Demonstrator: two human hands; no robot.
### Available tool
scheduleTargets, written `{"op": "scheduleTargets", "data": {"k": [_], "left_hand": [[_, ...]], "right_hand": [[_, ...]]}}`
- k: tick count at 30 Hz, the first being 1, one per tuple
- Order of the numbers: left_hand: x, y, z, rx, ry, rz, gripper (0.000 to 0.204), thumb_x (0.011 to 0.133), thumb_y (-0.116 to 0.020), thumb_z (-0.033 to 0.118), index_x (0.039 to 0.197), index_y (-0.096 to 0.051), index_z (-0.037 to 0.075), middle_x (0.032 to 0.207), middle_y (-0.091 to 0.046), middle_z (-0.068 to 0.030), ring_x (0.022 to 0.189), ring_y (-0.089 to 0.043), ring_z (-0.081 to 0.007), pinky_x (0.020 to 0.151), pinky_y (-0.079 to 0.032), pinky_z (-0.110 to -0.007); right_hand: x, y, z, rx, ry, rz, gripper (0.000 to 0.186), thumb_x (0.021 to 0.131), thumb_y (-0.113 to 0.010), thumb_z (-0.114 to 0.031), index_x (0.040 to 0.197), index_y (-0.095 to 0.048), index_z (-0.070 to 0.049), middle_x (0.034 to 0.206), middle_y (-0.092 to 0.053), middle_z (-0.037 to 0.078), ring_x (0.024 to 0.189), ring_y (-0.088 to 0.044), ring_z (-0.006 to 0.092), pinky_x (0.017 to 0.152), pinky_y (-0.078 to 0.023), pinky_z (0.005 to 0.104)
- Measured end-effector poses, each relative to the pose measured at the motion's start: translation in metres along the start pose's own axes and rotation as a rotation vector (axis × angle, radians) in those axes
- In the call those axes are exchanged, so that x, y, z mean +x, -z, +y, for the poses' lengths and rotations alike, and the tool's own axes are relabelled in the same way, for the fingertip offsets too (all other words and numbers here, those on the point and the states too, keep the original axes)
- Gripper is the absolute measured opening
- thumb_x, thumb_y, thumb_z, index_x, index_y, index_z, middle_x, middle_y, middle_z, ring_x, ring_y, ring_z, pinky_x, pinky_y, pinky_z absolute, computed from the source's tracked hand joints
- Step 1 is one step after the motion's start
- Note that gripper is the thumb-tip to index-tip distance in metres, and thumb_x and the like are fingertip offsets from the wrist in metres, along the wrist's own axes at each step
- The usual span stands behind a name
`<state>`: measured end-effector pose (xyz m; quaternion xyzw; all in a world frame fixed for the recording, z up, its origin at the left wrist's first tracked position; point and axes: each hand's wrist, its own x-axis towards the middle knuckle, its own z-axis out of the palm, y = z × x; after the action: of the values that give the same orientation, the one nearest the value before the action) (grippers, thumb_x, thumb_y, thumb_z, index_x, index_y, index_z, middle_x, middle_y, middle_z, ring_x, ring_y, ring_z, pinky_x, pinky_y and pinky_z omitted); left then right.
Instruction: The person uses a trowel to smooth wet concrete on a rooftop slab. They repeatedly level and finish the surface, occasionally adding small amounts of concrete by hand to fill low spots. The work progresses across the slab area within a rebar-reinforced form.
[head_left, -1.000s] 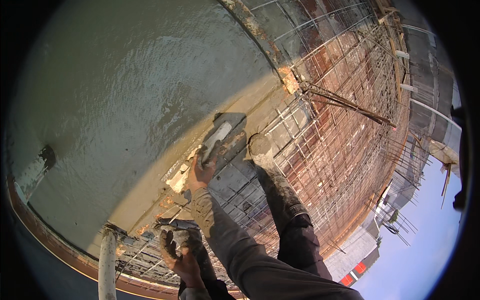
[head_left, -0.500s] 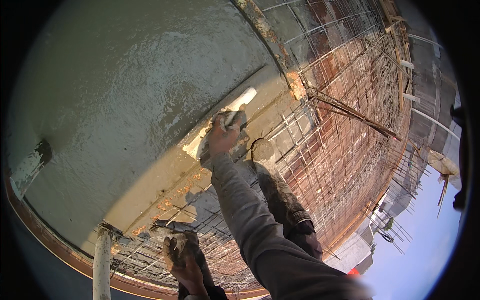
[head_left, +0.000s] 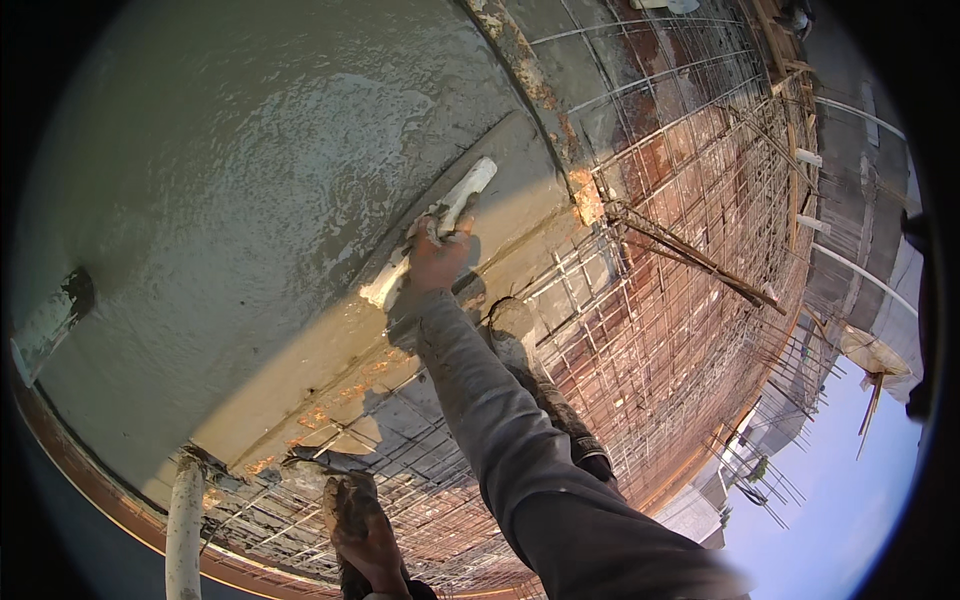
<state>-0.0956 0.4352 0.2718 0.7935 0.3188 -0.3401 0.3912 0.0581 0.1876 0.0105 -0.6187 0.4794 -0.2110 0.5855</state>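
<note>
My right hand [head_left: 440, 258] is closed around the pale, concrete-smeared handle of a long hand float [head_left: 477, 180]. The float's long flat blade lies slantwise on wet grey concrete [head_left: 330, 130], close to the slab's near edge. Low in the view, my left hand [head_left: 368, 548] is beside my muddy left knee or boot [head_left: 352, 498]; its fingers blend with the mud, so their hold is unclear. My other muddy boot [head_left: 515, 325] is just beyond my right forearm.
Steel rebar mesh [head_left: 680, 270] spreads to the right, with loose bars [head_left: 700, 255] across it. A rusty concrete-crusted rail [head_left: 525, 65] borders the slab at the top. A pale pipe [head_left: 184, 525] stands at lower left; a concrete-splashed piece [head_left: 50, 325] is at far left.
My right hand and the float have shifted slightly left and up in the view. My left hand sits a little lower, its fingers less distinct. The whole view has shifted slightly.
</note>
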Motion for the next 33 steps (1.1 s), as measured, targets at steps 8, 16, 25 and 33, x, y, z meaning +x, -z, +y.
{"op": "scheduleTargets", "data": {"k": [8,16,25,33], "left_hand": [[-0.001,-0.014,0.001,-0.11,-0.145,0.089,0.036,0.086,-0.059,0.007,0.114,-0.057,-0.016,0.111,-0.064,-0.023,0.099,-0.064,-0.0276,0.084,-0.052,-0.034],[-0.004,-0.015,-0.001,-0.062,-0.058,0.102,0.032,0.082,-0.065,0.005,0.109,-0.055,-0.009,0.109,-0.06,-0.0187,0.097,-0.061,-0.0255,0.085,-0.051,-0.037],[-0.003,-0.009,-0.011,-0.197,0.009,0.05,0.047,0.083,-0.062,0.0,0.126,-0.045,-0.008,0.121,-0.058,-0.0198,0.111,-0.058,-0.0274,0.097,-0.046,-0.036],[-0.005,-0.004,-0.014,-0.17,0.023,0.054,0.049,0.082,-0.063,0.002,0.125,-0.044,-0.013,0.121,-0.058,-0.0222,0.111,-0.059,-0.0277,0.097,-0.045,-0.036]], "right_hand": [[-0.067,0.061,0.001,0.239,-0.079,0.132,0.066,0.093,-0.061,-0.017,0.145,-0.026,0.004,0.111,-0.06,0.013,0.097,-0.061,0.0239,0.084,-0.05,0.0335],[-0.05,0.114,-0.032,0.143,-0.23,0.101,0.044,0.097,-0.055,-0.03,0.13,-0.046,-0.003,0.086,-0.058,0.005,0.069,-0.057,0.0123,0.058,-0.049,0.0295],[-0.026,0.133,-0.048,-0.074,-0.375,0.099,0.053,0.099,-0.054,-0.025,0.14,-0.037,0.002,0.107,-0.061,0.011,0.091,-0.059,0.018,0.072,-0.049,0.0316],[-0.031,0.14,-0.04,0.076,-0.172,0.013,0.065,0.097,-0.054,-0.023,0.147,-0.023,0.005,0.119,-0.059,0.017,0.105,-0.056,0.0244,0.088,-0.047,0.033]]}}
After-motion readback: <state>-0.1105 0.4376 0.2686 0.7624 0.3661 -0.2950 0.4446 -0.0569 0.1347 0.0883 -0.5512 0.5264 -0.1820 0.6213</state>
